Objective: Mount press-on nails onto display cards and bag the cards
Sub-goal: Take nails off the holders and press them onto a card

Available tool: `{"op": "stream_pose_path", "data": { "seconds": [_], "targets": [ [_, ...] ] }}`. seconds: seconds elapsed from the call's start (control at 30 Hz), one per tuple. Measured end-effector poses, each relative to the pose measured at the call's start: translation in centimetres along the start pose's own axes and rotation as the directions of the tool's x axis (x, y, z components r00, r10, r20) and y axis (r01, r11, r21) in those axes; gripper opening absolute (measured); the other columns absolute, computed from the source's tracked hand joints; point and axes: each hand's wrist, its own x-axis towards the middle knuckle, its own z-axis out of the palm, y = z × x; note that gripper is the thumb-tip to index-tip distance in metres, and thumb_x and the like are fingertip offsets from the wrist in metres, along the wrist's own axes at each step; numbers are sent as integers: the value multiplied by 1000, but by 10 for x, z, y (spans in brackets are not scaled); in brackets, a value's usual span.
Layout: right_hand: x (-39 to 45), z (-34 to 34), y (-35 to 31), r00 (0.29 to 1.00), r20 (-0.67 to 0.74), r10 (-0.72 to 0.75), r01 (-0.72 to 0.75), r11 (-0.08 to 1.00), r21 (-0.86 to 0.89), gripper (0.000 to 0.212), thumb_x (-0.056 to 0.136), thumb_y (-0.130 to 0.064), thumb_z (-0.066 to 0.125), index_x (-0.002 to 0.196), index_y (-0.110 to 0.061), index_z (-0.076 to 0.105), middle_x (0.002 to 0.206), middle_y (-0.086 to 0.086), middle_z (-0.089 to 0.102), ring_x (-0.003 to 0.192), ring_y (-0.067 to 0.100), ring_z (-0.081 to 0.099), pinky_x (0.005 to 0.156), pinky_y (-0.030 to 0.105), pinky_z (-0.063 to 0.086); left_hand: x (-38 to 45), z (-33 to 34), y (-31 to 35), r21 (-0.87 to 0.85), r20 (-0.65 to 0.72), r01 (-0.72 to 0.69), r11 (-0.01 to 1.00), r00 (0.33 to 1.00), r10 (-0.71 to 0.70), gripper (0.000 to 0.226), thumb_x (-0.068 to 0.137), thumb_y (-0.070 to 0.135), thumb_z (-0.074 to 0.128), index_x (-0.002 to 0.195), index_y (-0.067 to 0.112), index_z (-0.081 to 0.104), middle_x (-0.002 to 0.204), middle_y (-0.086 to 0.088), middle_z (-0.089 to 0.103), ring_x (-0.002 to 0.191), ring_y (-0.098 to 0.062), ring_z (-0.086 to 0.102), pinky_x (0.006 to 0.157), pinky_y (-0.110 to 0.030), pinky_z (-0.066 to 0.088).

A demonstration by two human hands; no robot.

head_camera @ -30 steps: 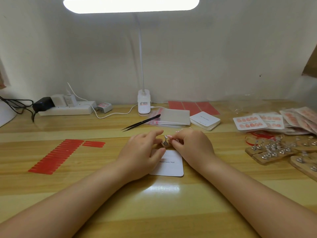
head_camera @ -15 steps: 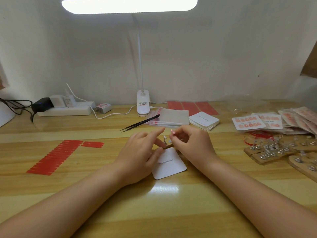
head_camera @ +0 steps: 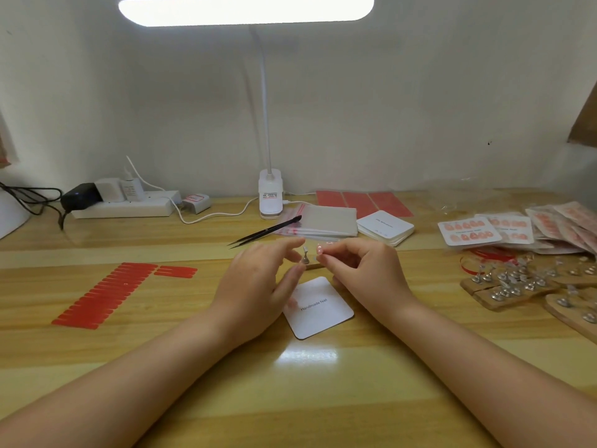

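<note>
Right hand (head_camera: 365, 273) pinches small pink press-on nail (head_camera: 319, 249); left hand (head_camera: 255, 286) relaxed, holds nothing. Risk: loose pinch drops nail beside white square display card (head_camera: 319, 313) below.

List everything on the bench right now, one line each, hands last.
display card: one, white, centre
nail stand: one, metal, between the hands
press-on nail: one, pink, in right pinch
tweezers: one, black, behind hands
bags: stack, clear, by lamp clip
blank cards: stack, white
adhesive strips: many, red, left
finished cards: several, far right
wooden stands: several, right
power strip: one, white, back left
left hand: open
right hand: grip on nail
</note>
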Motion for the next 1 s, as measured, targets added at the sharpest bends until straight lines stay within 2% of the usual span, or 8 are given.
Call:
{"op": "stream_pose_path", "data": {
  "seconds": [0.1,0.23,0.33,0.4,0.53,0.67,0.8,1.0],
  "targets": [
    [-3,2,-3,996,45,-81,81,997,-2,7,80,-13,77,84,-19,78,70,-14,71,64,1,63,62,13,47,0,-3,1,-21,-65,-3,1000,998,2,39,90,43,58,123,22,61,104,10,63,89,-9,53,83,-32,45],
    [-4,4,-7,982,71,-176,178,984,-17,7,79,-9,78,85,-11,78,75,-1,73,67,13,66,64,27,52,0,-2,2,-5,-54,-43,999,998,43,31,83,32,72,110,18,68,98,5,65,86,-15,56,80,-42,49],
    [-5,3,-8,969,88,-231,234,972,-23,7,79,-8,78,85,-10,78,73,-1,72,65,9,64,62,21,49,-1,-3,2,22,-69,-60,998,996,62,24,85,36,66,100,19,71,93,5,66,85,-20,59,76,-45,49],
    [-6,3,-7,961,108,-255,260,965,-39,6,80,-10,77,85,-11,78,72,-2,72,63,10,63,61,23,49,-2,-4,3,54,-84,-73,996,993,77,24,87,39,62,96,19,72,91,6,66,84,-21,61,74,-45,49],
    [-4,3,-6,958,118,-260,266,963,-42,5,80,-12,77,85,-11,77,69,-3,70,62,13,63,62,31,52,-2,-3,5,138,-100,-86,987,990,101,23,89,34,60,95,16,73,89,4,68,83,-23,63,71,-38,47],
    [-4,3,-5,958,122,-260,265,964,-28,5,80,-12,78,85,-10,76,68,-6,68,62,11,64,62,28,52,-2,-4,6,157,-91,-93,983,990,108,31,91,37,50,96,16,72,89,3,69,83,-23,64,70,-36,46],
    [-4,3,-6,957,129,-260,265,964,-29,5,81,-12,78,85,-10,76,67,-4,68,61,14,64,62,31,52,-2,-4,7,153,-79,-89,984,992,102,32,91,37,48,96,16,72,90,4,68,84,-23,63,70,-37,47],
    [-4,3,-7,957,132,-260,263,965,-11,4,81,-11,77,84,-9,76,67,-4,67,62,16,65,63,35,53,-1,-3,6,162,-78,-78,984,993,91,19,90,28,59,96,16,72,91,3,69,85,-24,64,71,-42,48]
  ]
}}
